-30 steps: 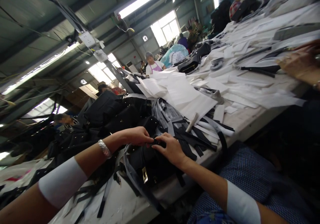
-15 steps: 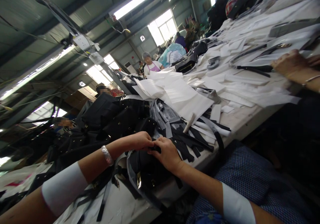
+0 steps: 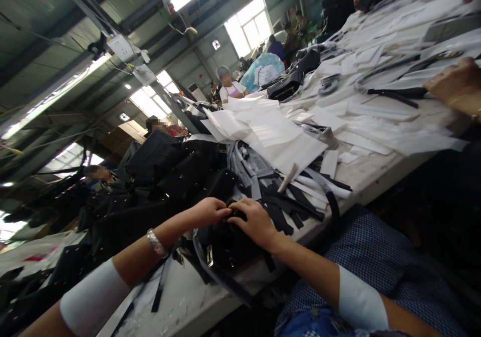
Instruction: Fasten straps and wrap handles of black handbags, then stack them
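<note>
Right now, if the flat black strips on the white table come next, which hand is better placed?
Right, likely: the right hand is nearer the flat black strips; the left hand is farther off. Both are close together at the black bag with gold-coloured fittings.

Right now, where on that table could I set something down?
Bare tabletop shows in a narrow strip between the white sheets and the near edge, and in a small flecked patch left of the black bag. It's crowded around the left hand and right hand, with piled bags behind and black strips to their right.
</note>
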{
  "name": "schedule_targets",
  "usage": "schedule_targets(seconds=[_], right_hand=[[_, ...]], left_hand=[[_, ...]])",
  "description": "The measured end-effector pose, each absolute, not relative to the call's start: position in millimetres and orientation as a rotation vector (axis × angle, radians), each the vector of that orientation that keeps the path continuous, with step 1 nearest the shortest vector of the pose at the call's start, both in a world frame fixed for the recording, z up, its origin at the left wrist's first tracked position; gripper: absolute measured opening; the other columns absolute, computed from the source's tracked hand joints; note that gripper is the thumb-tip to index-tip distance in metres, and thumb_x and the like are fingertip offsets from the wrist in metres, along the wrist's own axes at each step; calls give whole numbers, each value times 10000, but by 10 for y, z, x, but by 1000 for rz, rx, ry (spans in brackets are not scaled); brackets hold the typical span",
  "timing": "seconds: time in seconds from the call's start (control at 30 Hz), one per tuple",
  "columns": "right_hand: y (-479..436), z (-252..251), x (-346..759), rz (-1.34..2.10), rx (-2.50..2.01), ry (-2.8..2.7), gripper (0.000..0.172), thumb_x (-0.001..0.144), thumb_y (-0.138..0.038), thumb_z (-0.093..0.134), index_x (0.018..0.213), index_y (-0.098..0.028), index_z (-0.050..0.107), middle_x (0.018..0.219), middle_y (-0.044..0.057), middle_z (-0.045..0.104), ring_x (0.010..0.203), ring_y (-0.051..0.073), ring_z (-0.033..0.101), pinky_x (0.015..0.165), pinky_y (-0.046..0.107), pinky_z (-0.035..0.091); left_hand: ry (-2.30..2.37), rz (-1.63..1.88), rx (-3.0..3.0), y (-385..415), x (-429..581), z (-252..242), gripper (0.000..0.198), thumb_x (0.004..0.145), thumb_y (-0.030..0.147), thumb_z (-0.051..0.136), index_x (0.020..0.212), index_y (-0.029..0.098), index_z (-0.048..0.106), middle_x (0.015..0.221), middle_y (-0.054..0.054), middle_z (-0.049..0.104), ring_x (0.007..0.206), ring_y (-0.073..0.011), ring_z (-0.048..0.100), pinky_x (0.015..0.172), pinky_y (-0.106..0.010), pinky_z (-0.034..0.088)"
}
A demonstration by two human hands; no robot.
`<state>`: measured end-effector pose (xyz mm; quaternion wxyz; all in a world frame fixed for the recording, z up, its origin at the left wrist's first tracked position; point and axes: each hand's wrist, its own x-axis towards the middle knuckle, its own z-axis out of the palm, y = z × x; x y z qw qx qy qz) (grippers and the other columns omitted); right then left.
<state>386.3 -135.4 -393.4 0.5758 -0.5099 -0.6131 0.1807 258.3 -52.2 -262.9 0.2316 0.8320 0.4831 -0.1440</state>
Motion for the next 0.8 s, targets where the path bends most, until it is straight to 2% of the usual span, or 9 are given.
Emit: schedule_targets(seconds=[0.1,0.23,0.37,0.5,0.63,0.8], right_hand=[[-1399,-3918,3943,497,-1196,-1428,271,848,-324,742,1105,-244,710,1051,40,687,1007,213,631,911,340,482],[-1435,-3896,3990,610,-1153,-1372,185,823,-276,760,1008,-269,762,1025,23,706,987,206,650,912,336,482],[-1396,-3888,3997,768,-1070,-1258,176,756,-216,794,929,-240,775,985,26,717,978,196,672,941,333,495],[-1382,-3853,4020,829,-1065,-1223,190,689,-190,820,870,-217,770,1192,60,685,1138,225,633,1045,377,449],[-1421,-3819,4062,928,-1037,-1148,182,653,-183,822,820,-200,751,1329,78,628,1244,257,577,1123,431,374],[-1444,-3807,4164,1297,-896,-1089,205,731,-366,788,845,-196,778,1449,107,538,1280,291,557,1090,443,413]], left_hand=[[1331,-247,2351,-608,2547,-2617,420,787,583,576,677,178,602,551,21,539,545,-145,489,515,-244,329],[1312,8,2384,-760,2517,-2682,303,891,478,488,933,191,575,643,33,575,577,-148,536,565,-239,390],[1259,107,2406,-857,2503,-2781,223,926,377,467,996,197,579,625,42,563,569,-146,537,598,-244,403],[1222,166,2435,-919,2475,-2824,266,947,338,455,1144,212,583,627,51,556,588,-147,552,636,-244,409],[1238,233,2510,-996,2441,-2869,276,963,322,436,1173,226,586,649,43,573,594,-150,570,628,-242,401],[1200,277,2522,-1058,2414,-2945,259,980,331,422,1139,231,601,766,7,655,682,-161,620,664,-236,426]])
